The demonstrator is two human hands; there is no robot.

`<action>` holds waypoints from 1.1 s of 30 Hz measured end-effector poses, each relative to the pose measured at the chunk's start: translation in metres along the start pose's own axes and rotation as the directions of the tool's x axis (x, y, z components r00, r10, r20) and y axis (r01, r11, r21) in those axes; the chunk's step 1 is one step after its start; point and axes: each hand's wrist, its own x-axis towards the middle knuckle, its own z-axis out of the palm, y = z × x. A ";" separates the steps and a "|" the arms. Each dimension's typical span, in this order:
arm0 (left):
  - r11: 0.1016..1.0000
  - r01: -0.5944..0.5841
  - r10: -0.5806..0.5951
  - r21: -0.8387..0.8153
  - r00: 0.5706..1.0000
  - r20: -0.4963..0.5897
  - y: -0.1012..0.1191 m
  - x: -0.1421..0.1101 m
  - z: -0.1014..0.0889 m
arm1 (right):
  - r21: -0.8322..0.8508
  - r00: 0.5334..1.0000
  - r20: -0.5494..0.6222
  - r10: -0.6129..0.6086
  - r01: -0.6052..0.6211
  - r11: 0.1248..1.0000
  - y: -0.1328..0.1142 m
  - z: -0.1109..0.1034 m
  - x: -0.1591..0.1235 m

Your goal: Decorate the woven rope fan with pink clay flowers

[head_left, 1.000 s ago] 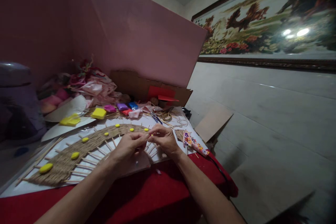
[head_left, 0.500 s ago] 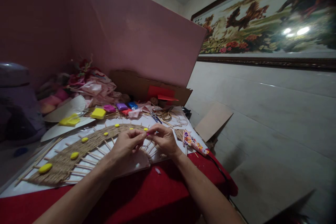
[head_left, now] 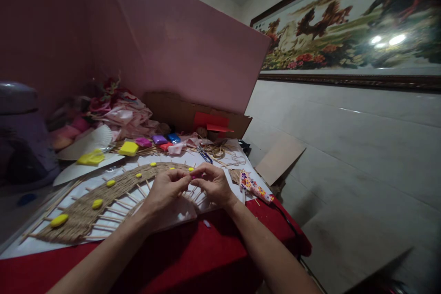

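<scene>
A fan-shaped piece of woven straw on wooden sticks lies on white paper, dotted with several yellow clay blobs. My left hand and my right hand meet above its right end. Both pinch a tiny pink bit of clay between their fingertips. A flower-patterned tool lies just right of my right hand.
Coloured clay packs, a yellow block, paper plates, pink ribbons and a cardboard box crowd the back of the red-covered table. A cardboard sheet leans by the tiled wall. A dark appliance stands at left.
My hands have shifted slightly up and left over the woven fan's end; a small pink bit now shows between the fingertips.
</scene>
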 end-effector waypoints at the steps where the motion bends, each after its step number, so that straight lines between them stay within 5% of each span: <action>1: 1.000 -0.007 0.007 0.003 1.000 -0.004 -0.001 0.001 0.000 | -0.005 1.000 0.005 0.003 -0.003 1.000 0.000 0.001 0.000; 11: 0.914 0.104 -0.142 -0.392 0.987 -0.069 0.009 0.000 0.001 | 0.171 0.988 -0.075 0.134 -0.120 0.978 -0.009 -0.001 0.001; 23: 0.806 0.213 -0.214 -0.552 0.975 0.063 0.012 -0.003 -0.006 | 0.286 0.976 -0.132 0.175 -0.132 0.949 -0.004 -0.006 0.003; 33: 0.821 0.144 -0.140 -0.552 0.989 0.050 0.007 0.001 0.000 | 0.351 0.973 -0.161 0.164 -0.099 0.931 0.001 -0.008 0.004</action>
